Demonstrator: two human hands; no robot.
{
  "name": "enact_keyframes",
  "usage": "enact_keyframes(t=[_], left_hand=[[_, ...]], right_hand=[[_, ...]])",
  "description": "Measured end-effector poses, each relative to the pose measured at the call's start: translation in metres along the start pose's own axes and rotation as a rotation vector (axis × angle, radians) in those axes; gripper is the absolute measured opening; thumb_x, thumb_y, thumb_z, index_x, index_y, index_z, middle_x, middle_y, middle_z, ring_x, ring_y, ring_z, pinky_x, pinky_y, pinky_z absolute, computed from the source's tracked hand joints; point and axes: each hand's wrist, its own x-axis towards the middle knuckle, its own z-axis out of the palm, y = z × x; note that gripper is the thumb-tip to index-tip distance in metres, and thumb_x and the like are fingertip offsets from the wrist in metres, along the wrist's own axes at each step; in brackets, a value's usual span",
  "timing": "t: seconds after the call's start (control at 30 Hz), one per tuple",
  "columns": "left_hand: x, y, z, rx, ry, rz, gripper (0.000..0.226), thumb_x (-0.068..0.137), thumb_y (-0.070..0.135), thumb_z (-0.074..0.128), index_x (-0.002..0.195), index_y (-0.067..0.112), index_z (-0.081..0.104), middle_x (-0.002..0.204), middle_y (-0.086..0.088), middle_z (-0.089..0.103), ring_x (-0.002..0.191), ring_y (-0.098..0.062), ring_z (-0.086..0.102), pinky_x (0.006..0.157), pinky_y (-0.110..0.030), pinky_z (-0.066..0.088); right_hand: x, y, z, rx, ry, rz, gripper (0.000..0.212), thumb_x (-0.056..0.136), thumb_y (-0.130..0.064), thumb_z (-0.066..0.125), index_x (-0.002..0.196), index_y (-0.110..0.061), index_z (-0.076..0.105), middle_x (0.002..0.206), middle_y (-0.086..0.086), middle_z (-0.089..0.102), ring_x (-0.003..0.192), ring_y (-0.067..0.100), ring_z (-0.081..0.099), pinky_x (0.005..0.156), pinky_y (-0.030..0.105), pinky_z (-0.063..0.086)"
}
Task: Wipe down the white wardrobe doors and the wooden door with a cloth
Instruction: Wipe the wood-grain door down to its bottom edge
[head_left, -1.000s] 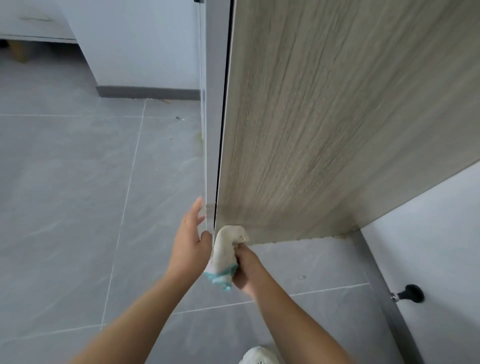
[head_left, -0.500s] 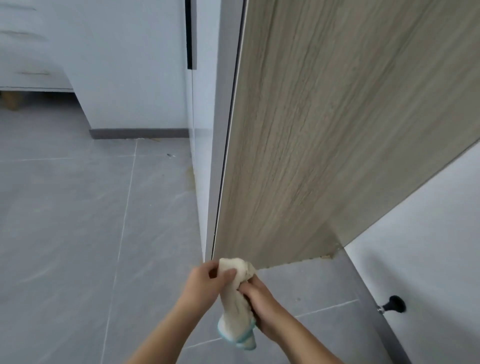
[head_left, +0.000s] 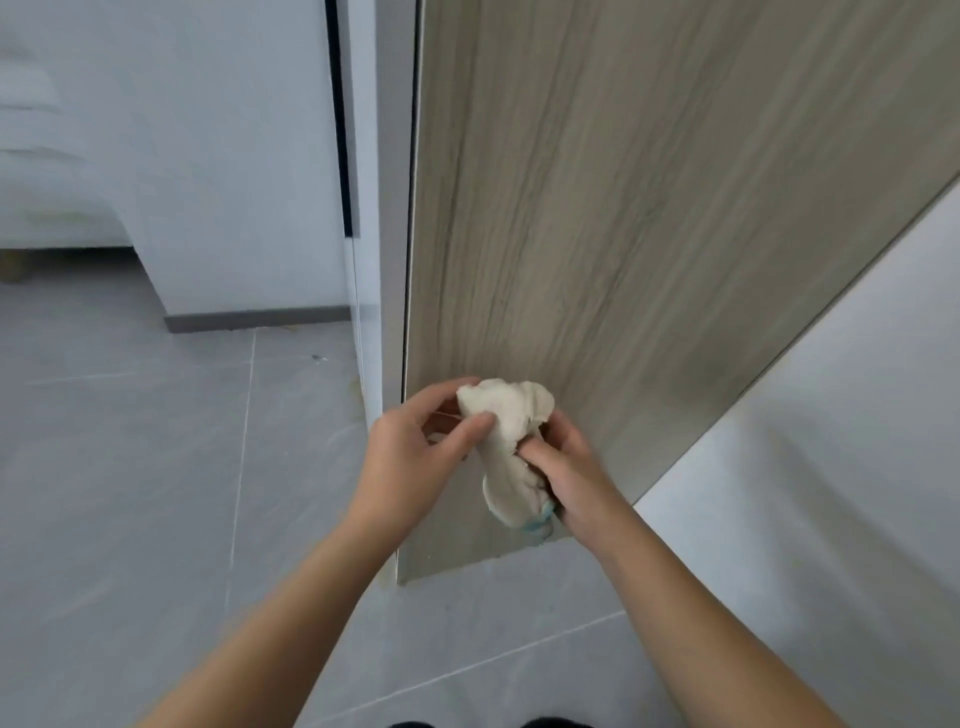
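A bunched off-white cloth (head_left: 506, 441) with a teal edge hangs between both hands in front of the lower part of the wooden door (head_left: 623, 208). My left hand (head_left: 410, 457) pinches the cloth's upper part with thumb and fingers. My right hand (head_left: 571, 478) grips its lower part, fingers curled round it. The door stands open, its pale wood-grain face running up and to the right. A white wardrobe panel (head_left: 208, 156) with a dark vertical gap stands behind on the left.
Grey tiled floor (head_left: 156, 493) spreads to the left and below. A white door frame edge (head_left: 374, 260) runs beside the door. A white wall (head_left: 831, 415) closes in on the right. White furniture on a wooden leg sits far left.
My left hand has come off the door's edge and taken hold of the cloth. Both hands and the cloth now sit higher against the door, and my view has tilted up.
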Motion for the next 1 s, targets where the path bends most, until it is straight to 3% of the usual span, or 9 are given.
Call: enact_keyframes(t=[0.13,0.23,0.4,0.67,0.9,1.0], left_hand=[[0.016,0.08,-0.013,-0.003,0.004,0.082,0.031,0.084,0.02,0.074,0.104,0.042,0.065,0.094,0.017,0.073,0.087,-0.007,0.069,0.079,-0.036,0.059],[0.031,0.148,-0.027,-0.033,0.003,0.113,0.03,0.084,0.021,0.074,0.106,0.04,0.066,0.095,0.014,0.073,0.089,-0.009,0.07,0.079,-0.036,0.059],[0.053,0.264,-0.055,-0.092,0.006,0.134,0.031,0.085,0.01,0.071,0.102,0.036,0.066,0.089,0.013,0.073,0.083,-0.009,0.069,0.07,-0.026,0.059],[0.064,0.456,-0.106,-0.117,0.03,0.199,0.022,0.085,0.011,0.071,0.1,0.028,0.068,0.087,0.003,0.071,0.08,-0.014,0.066,0.061,-0.024,0.056],[0.068,0.59,-0.141,-0.22,0.091,0.179,0.029,0.086,0.017,0.071,0.112,0.019,0.059,0.1,-0.006,0.071,0.085,-0.018,0.071,0.072,-0.035,0.061],[0.071,0.622,-0.149,-0.249,0.062,0.199,0.049,0.078,0.028,0.079,0.117,0.019,0.051,0.105,-0.006,0.069,0.087,-0.017,0.071,0.08,-0.039,0.059]], right_hand=[[-0.01,-0.084,0.004,0.006,-0.024,-0.083,0.029,0.075,-0.011,0.062,0.097,-0.027,0.07,0.092,-0.003,0.072,0.089,0.012,0.066,0.076,0.025,0.053],[-0.017,-0.154,0.011,-0.02,-0.027,-0.136,0.029,0.076,-0.013,0.062,0.1,-0.028,0.069,0.096,-0.002,0.072,0.093,0.013,0.066,0.081,0.028,0.053],[-0.032,-0.274,0.03,-0.073,-0.019,-0.211,0.031,0.078,-0.013,0.062,0.106,-0.025,0.064,0.103,0.002,0.071,0.099,0.017,0.066,0.09,0.039,0.052],[-0.079,-0.464,0.066,-0.104,-0.04,-0.281,0.03,0.079,-0.021,0.064,0.103,-0.038,0.067,0.108,0.001,0.071,0.104,0.019,0.066,0.093,0.04,0.052],[-0.113,-0.596,0.106,-0.156,0.05,-0.455,0.024,0.077,-0.028,0.069,0.09,-0.048,0.065,0.086,-0.015,0.071,0.085,0.004,0.068,0.074,0.024,0.051],[-0.115,-0.636,0.117,-0.16,0.113,-0.527,0.022,0.084,-0.021,0.072,0.093,-0.037,0.061,0.087,-0.011,0.071,0.084,0.006,0.068,0.075,0.025,0.052]])
